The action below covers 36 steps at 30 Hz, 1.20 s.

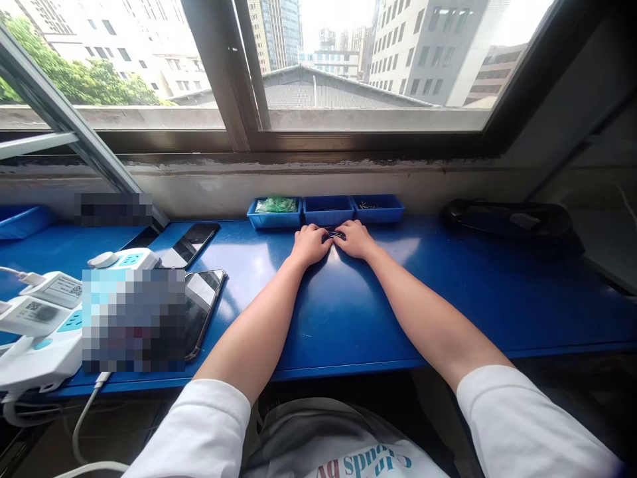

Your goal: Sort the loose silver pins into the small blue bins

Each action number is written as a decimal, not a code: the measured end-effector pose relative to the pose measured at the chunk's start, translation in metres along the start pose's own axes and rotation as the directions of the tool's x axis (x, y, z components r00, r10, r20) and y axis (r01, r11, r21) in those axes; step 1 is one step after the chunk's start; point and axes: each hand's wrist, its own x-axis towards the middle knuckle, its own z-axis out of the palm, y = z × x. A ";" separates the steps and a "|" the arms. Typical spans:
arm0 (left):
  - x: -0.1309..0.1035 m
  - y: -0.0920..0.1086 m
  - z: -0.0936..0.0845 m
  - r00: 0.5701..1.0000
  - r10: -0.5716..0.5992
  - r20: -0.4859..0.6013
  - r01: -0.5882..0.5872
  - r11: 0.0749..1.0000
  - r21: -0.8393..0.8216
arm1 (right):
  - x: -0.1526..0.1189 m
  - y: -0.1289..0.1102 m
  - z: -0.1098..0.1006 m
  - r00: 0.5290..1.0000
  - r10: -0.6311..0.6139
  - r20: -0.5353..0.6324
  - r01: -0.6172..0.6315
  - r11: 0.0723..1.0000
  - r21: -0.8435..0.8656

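Note:
My left hand and my right hand rest close together on the blue tabletop, just in front of the bins. Both have curled fingers, closed around a small cluster of thin dark and silvery pieces between them. The pieces are too small to name, and my fingers partly hide them. Just behind my hands is the middle blue bin, with no contents visible. The right blue bin holds some small thin pieces. In the left blue bin lie green-tinted clear plastic packets.
Two phones lie on the left, beside a white power strip with plugs and cables. A black case-like object lies at the far right. Behind the table are a wall and window; the table's front edge is near my body.

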 end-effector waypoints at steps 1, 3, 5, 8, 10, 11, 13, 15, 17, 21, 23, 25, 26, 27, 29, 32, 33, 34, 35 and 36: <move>0.000 0.000 0.000 1.000 0.002 -0.002 -0.002 1.000 -0.002 | 0.001 0.001 0.000 1.000 -0.010 -0.005 0.010 1.000 0.016; 0.000 0.001 0.000 1.000 -0.004 -0.002 0.004 1.000 -0.002 | 0.002 0.003 0.001 0.999 -0.035 -0.019 0.036 0.998 0.058; 0.000 0.001 -0.001 1.000 -0.012 0.005 0.012 1.000 -0.002 | 0.003 0.005 0.001 0.998 -0.052 -0.031 0.055 0.994 0.094; 0.000 0.002 -0.001 1.000 -0.011 0.011 0.011 1.000 -0.005 | 0.004 0.006 0.001 0.998 -0.055 -0.038 0.059 0.991 0.123; 0.000 0.001 -0.001 1.000 -0.007 0.008 0.007 1.000 -0.006 | 0.004 0.005 0.000 0.998 -0.042 -0.041 0.047 0.990 0.136; 0.000 0.001 -0.001 1.000 -0.003 0.005 0.003 1.000 -0.005 | 0.005 0.005 -0.001 0.999 -0.033 -0.043 0.039 0.989 0.144; 0.000 0.000 0.000 1.000 0.008 -0.002 -0.008 1.000 -0.005 | 0.005 0.005 -0.001 0.999 -0.022 -0.048 0.029 0.987 0.157; -0.001 0.000 -0.001 1.000 0.010 -0.003 -0.010 1.000 -0.004 | 0.005 0.006 -0.001 0.998 -0.022 -0.052 0.030 0.986 0.165; -0.001 0.001 -0.001 1.000 0.005 0.004 -0.005 1.000 -0.002 | 0.004 0.006 -0.001 0.998 -0.032 -0.051 0.040 0.985 0.170; -0.001 0.001 -0.002 1.000 0.001 0.008 -0.001 1.000 -0.004 | 0.002 0.003 -0.002 0.996 -0.063 -0.065 0.072 0.986 0.151; -0.001 0.001 -0.002 1.000 0.014 -0.008 -0.014 1.000 -0.022 | 0.000 0.000 -0.004 0.992 -0.091 -0.085 0.101 0.986 0.131; -0.001 0.001 -0.002 0.999 0.045 -0.031 -0.046 0.997 -0.057 | -0.001 -0.003 -0.006 0.988 -0.123 -0.099 0.134 0.983 0.121; -0.001 0.001 -0.002 0.997 0.062 -0.043 -0.065 0.995 -0.079 | -0.001 -0.005 -0.007 0.985 -0.137 -0.103 0.149 0.981 0.121; -0.001 0.001 -0.002 0.995 0.078 -0.055 -0.083 0.992 -0.100 | -0.002 -0.006 -0.008 0.983 -0.149 -0.107 0.162 0.979 0.122; 0.000 0.001 -0.002 0.993 0.094 -0.070 -0.103 0.985 -0.138 | -0.002 -0.007 -0.008 0.980 -0.170 -0.108 0.182 0.975 0.123; 0.001 0.000 -0.002 0.993 0.081 -0.082 -0.094 0.982 -0.167 | -0.002 -0.009 -0.008 0.979 -0.175 -0.101 0.188 0.974 0.130; 0.001 0.000 -0.002 0.994 0.071 -0.085 -0.084 0.982 -0.167 | -0.002 -0.009 -0.008 0.980 -0.172 -0.101 0.185 0.973 0.138; 0.002 0.000 -0.002 0.994 0.059 -0.090 -0.073 0.984 -0.164 | -0.002 -0.009 -0.008 0.981 -0.166 -0.102 0.180 0.972 0.148; 0.002 0.000 -0.003 0.994 0.049 -0.096 -0.064 0.985 -0.160 | -0.002 -0.010 -0.008 0.981 -0.160 -0.105 0.176 0.972 0.157; 0.002 0.000 -0.002 0.994 0.039 -0.102 -0.055 0.986 -0.158 | -0.002 -0.010 -0.008 0.982 -0.156 -0.109 0.173 0.971 0.166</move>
